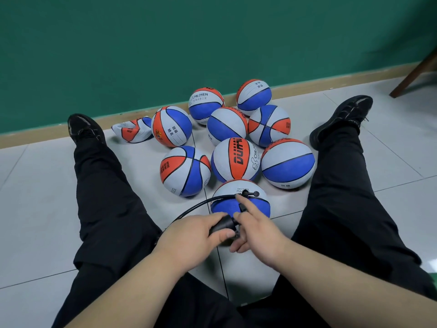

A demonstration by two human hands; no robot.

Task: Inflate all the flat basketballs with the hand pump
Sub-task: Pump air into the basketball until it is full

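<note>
A red, white and blue basketball [227, 190] lies on the floor between my legs, with the pump's needle fitting [247, 193] stuck in its top. A black hose [189, 209] curves from the fitting back to the black hand pump [223, 224]. My left hand [194, 235] grips the pump body. My right hand [255, 229] is at the pump's end, index finger stretched out to the fitting on the ball. Several round basketballs [236, 159] are bunched behind it. One flat, crumpled ball [132, 130] lies at the far left by the wall.
I sit on grey floor tiles [47, 233] with both legs [106, 197] spread around the balls. A green wall with a wooden skirting [35, 134] closes the far side. A wooden chair leg [411, 74] stands at the upper right.
</note>
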